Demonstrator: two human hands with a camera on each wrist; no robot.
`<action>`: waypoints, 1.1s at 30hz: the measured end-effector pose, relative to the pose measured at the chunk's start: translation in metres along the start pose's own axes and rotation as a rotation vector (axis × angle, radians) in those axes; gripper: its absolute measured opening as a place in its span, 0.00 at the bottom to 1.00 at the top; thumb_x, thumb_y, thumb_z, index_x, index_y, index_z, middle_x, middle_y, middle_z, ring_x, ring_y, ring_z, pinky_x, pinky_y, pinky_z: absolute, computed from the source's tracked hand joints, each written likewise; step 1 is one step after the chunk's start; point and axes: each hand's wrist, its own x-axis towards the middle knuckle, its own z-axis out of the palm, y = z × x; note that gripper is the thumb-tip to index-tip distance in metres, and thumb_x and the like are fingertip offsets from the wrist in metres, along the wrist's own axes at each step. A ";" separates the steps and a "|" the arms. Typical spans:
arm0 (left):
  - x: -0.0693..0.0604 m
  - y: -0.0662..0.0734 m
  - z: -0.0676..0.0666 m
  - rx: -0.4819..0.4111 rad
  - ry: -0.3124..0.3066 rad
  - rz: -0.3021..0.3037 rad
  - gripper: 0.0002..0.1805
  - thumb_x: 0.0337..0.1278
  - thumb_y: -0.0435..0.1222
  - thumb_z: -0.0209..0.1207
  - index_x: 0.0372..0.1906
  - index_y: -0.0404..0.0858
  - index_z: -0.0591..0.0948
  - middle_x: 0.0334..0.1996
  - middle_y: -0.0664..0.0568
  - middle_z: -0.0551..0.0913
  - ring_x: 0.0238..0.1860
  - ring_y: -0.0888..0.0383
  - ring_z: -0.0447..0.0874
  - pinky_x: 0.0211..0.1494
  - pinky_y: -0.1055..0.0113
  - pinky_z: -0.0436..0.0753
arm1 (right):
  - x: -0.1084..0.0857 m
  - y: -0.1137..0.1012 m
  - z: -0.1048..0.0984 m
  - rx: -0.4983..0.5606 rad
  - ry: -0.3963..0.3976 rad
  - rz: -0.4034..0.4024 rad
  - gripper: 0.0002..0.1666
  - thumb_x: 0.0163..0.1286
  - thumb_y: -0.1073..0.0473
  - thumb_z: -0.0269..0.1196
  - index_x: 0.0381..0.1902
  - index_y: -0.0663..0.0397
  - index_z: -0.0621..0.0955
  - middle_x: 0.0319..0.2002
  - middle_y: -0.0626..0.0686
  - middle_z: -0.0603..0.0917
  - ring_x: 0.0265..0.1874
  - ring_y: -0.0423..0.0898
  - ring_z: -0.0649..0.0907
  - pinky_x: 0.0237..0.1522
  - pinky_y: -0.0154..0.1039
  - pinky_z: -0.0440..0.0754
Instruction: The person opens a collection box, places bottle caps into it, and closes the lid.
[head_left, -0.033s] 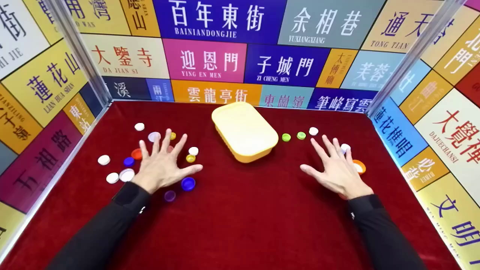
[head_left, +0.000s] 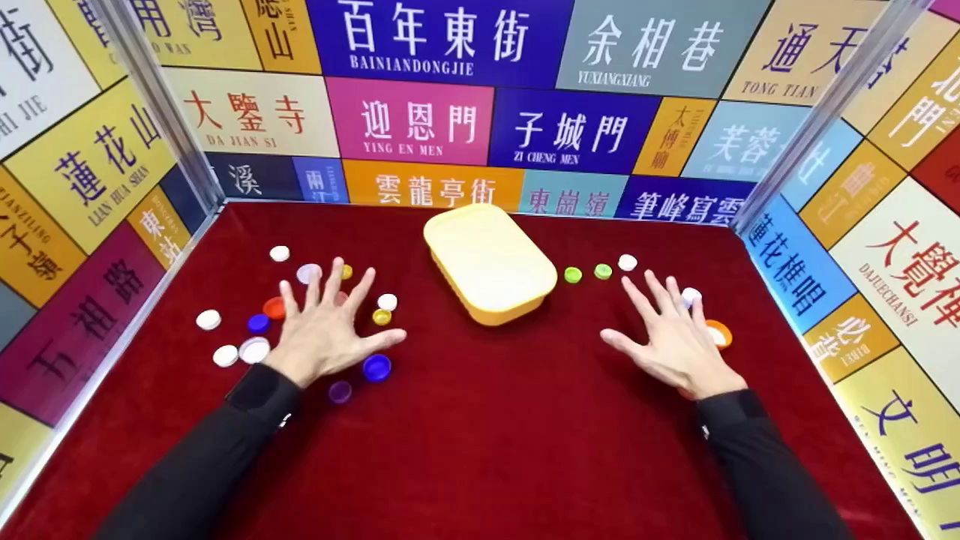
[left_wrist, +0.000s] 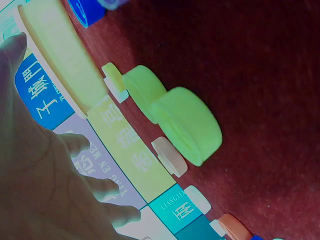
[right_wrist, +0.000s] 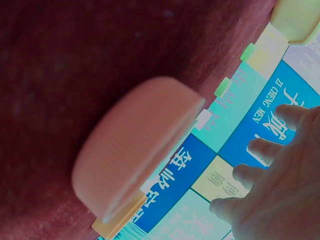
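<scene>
My left hand (head_left: 321, 330) hovers with spread fingers over bottle caps at the left. Around it lie a red cap (head_left: 274, 308), a dark blue cap (head_left: 258, 323), a larger blue cap (head_left: 376, 368), a purple cap (head_left: 340, 391) and a yellow cap (head_left: 382, 317). Two yellow-green caps (left_wrist: 192, 127) show beneath it in the left wrist view. Spread over the right side, my right hand (head_left: 679, 341) holds nothing. An orange cap (head_left: 718, 334) and a white cap (head_left: 690, 297) sit beside it. Below it, a reddish cap (right_wrist: 140, 145) fills the right wrist view.
A pale yellow rounded box (head_left: 491, 262) stands at the back middle of the red cloth table (head_left: 495, 435). Two green caps (head_left: 603, 271) and a white cap (head_left: 628, 262) lie right of it. Walls with colourful sign panels (head_left: 410, 122) enclose the back and sides.
</scene>
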 end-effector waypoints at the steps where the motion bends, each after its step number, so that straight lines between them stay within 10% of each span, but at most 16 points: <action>1: -0.001 0.000 0.000 0.005 0.000 -0.001 0.67 0.64 0.87 0.53 0.98 0.57 0.52 0.99 0.36 0.39 0.96 0.22 0.32 0.88 0.12 0.24 | 0.000 -0.001 0.001 0.003 0.002 -0.002 0.62 0.81 0.17 0.60 0.99 0.34 0.55 0.98 0.63 0.49 0.97 0.75 0.44 0.91 0.86 0.39; 23: 0.006 0.025 -0.005 0.030 0.002 -0.009 0.68 0.61 0.91 0.47 0.98 0.64 0.45 0.99 0.41 0.34 0.98 0.27 0.30 0.91 0.16 0.27 | 0.018 -0.012 0.007 -0.023 0.038 -0.039 0.60 0.81 0.17 0.60 0.97 0.39 0.60 0.98 0.59 0.52 0.96 0.75 0.49 0.90 0.86 0.42; 33: 0.015 0.058 0.006 -0.105 0.036 0.003 0.64 0.67 0.85 0.54 0.98 0.61 0.52 0.98 0.38 0.46 0.97 0.25 0.42 0.93 0.17 0.34 | 0.040 -0.039 0.017 0.065 0.054 -0.075 0.56 0.86 0.23 0.59 0.96 0.47 0.62 0.94 0.64 0.62 0.95 0.68 0.58 0.93 0.81 0.50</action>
